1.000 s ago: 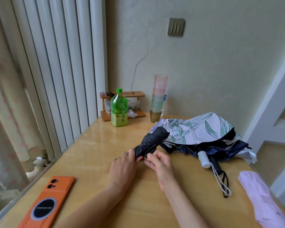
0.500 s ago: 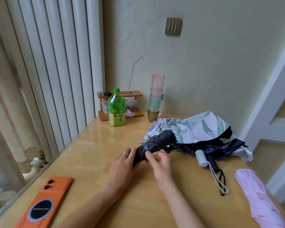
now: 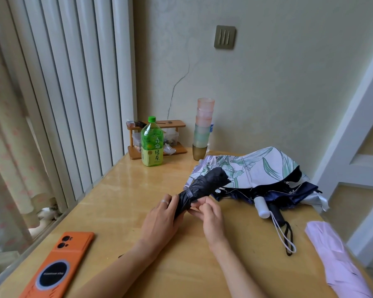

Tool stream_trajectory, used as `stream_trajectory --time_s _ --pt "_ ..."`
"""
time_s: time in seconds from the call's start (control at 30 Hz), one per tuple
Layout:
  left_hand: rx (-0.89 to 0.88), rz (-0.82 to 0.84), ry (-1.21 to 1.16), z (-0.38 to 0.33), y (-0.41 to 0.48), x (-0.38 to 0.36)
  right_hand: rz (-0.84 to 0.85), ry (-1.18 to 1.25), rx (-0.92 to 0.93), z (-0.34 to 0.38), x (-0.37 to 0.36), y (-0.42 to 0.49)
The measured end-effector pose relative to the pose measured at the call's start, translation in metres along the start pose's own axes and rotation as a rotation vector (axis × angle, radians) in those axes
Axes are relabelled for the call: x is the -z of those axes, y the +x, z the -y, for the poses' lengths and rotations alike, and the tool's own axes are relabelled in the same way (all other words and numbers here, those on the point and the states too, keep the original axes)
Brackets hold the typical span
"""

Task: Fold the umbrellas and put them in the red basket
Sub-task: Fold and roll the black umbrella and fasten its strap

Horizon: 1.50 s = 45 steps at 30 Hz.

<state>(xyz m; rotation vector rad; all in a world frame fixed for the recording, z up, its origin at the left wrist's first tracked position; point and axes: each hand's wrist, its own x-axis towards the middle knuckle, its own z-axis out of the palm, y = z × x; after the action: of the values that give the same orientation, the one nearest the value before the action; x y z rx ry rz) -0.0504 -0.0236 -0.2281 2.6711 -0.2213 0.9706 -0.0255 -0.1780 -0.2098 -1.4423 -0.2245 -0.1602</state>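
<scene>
A small black folded umbrella [image 3: 205, 186] lies slanted over the wooden table [image 3: 121, 190], with a grey strap wrapped round its middle. My left hand [image 3: 159, 220] grips its lower end. My right hand [image 3: 209, 214] pinches the umbrella just below the strap. Behind it lies a floral white-and-green umbrella [image 3: 252, 166], loosely collapsed over a dark navy umbrella [image 3: 293, 192]; their white and black handles point toward me. A pale pink umbrella [image 3: 336, 259] lies at the table's right edge. No red basket is in view.
An orange phone [image 3: 58, 267] lies at the near left. A green tea bottle [image 3: 152, 143], a small wooden shelf [image 3: 172, 125] and a stack of plastic cups [image 3: 202, 130] stand at the back by the wall. Vertical blinds run along the left edge.
The strap has been drawn round the black umbrella's middle. My right hand has shifted its fingers up the bundle; my left hand keeps its grip on the lower end.
</scene>
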Motion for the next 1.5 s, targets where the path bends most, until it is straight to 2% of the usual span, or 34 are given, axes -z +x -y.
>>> stream_trajectory --time_s 0.23,0.53,0.63,0.77,0.93,1.03,1.13,1.2,1.27,1.37,1.43,1.5 --pt "-0.032 0.007 -0.006 0.001 0.000 0.000 -0.021 -0.130 0.063 -0.014 0.005 0.004" --pt "-0.106 -0.062 0.033 0.001 0.000 0.004 -0.018 -0.133 0.000 0.001 0.006 -0.002" --pt "-0.115 -0.089 0.051 -0.002 0.001 0.006 -0.061 -0.049 -0.030 0.005 0.006 -0.001" --pt "-0.127 -0.098 0.040 -0.002 0.000 0.007 -0.063 0.196 -0.129 0.008 0.005 -0.003" --pt "-0.171 -0.093 0.146 -0.003 0.001 0.005 -0.026 0.224 -0.126 0.010 0.008 -0.005" --pt "-0.175 -0.125 0.138 -0.003 -0.001 0.003 0.009 0.322 -0.153 0.010 0.007 -0.006" --pt "-0.288 -0.127 0.142 -0.005 -0.004 0.004 -0.034 0.516 -0.251 0.013 0.007 -0.004" --pt "-0.303 -0.063 0.097 -0.011 -0.005 0.008 -0.060 0.578 -0.262 0.016 0.010 -0.003" --pt "-0.134 0.072 -0.055 -0.017 -0.003 0.014 -0.034 0.593 -0.215 0.019 0.012 -0.004" --pt "0.137 0.456 -0.447 -0.019 0.009 0.030 0.108 0.654 -0.144 0.030 0.015 -0.008" --pt "0.207 0.711 -0.707 -0.015 0.018 0.046 0.208 0.703 -0.138 0.041 0.014 -0.010" --pt "0.247 0.861 -0.892 -0.015 0.017 0.058 0.225 0.730 -0.147 0.050 0.012 -0.012"
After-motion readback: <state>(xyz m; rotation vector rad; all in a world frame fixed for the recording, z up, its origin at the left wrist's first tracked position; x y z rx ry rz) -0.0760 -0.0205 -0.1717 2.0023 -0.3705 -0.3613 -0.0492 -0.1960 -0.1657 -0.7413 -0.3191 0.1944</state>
